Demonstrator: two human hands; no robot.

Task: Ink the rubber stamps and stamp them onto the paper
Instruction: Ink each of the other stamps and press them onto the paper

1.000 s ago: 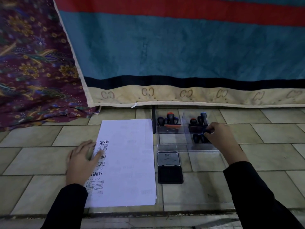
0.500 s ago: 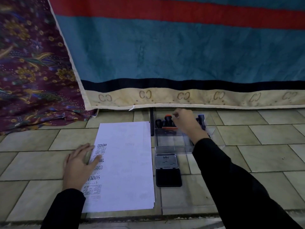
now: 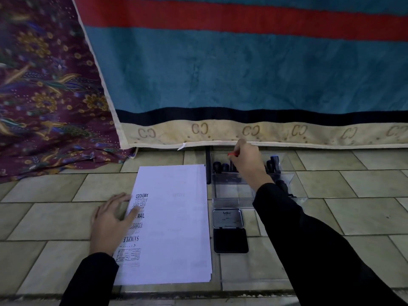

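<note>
Tiled floor (image 3: 55,217), cloth (image 3: 242,74) hung behind. Paper (image 3: 176,217) is pinned at its left edge by the flat left hand (image 3: 110,221), likely to stop shifting. Red-topped stamp (image 3: 233,154), body hidden, is gripped by the right hand (image 3: 248,162) in the clear tray (image 3: 234,195) off the paper's far right corner. Ink pad (image 3: 230,240) lies open beside the paper's right edge, ready for inking.

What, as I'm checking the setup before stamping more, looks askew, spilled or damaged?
No spill or damage shows. The paper stack lies slightly slanted against the floor tiles, its stamped impressions crowd the left edge, some overlapping.
</note>
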